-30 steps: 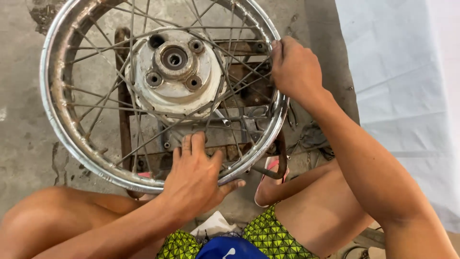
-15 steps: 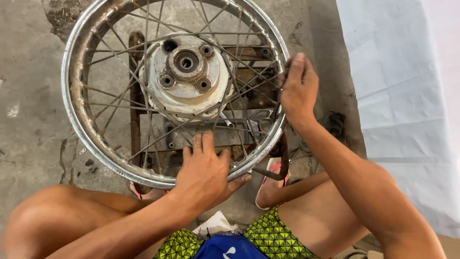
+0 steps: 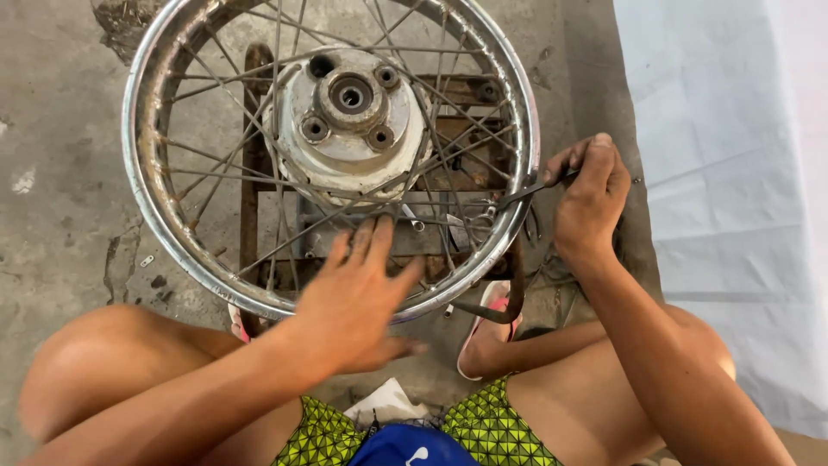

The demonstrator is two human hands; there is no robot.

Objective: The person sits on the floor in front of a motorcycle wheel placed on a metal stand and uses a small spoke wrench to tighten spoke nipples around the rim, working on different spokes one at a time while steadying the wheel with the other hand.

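A chrome spoked wheel rim [image 3: 164,233] with a grey hub [image 3: 349,121] lies flat on a rusty metal stand [image 3: 252,173]. My left hand [image 3: 358,298] rests flat on the near part of the rim, with its fingers spread over the spokes. My right hand [image 3: 591,194] is at the rim's right edge. It is shut on a thin metal spoke tool [image 3: 526,192] whose tip reaches in to a spoke near the rim.
The stand sits on a cracked concrete floor [image 3: 60,173]. A white sheet [image 3: 733,173] covers the ground on the right. My bare knees flank the wheel, and a pink sandal [image 3: 487,324] shows under the rim's near right.
The view has shifted, so the wheel sits further right in frame. My right hand has slid down the rim's right edge and now holds the tool against a spoke. My left hand stays on the near rim.
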